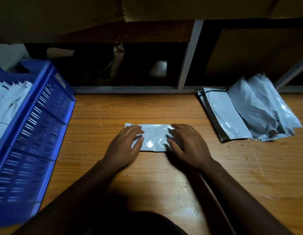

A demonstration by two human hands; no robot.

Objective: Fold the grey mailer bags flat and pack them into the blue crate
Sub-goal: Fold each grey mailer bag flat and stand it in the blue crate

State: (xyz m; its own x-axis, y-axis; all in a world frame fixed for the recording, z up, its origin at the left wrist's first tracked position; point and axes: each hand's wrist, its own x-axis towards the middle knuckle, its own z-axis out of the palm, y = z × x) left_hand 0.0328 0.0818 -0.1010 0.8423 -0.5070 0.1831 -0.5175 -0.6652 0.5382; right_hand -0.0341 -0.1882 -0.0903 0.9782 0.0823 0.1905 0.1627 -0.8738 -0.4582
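Hands on unmarked mailer bag

A wooden counter with a scuffed, scratched top carries three things. A blue crate stands at its left edge. A folded grey bag lies flat in the middle, near the front. A loose pile of grey bags lies at the far right, well apart from it.
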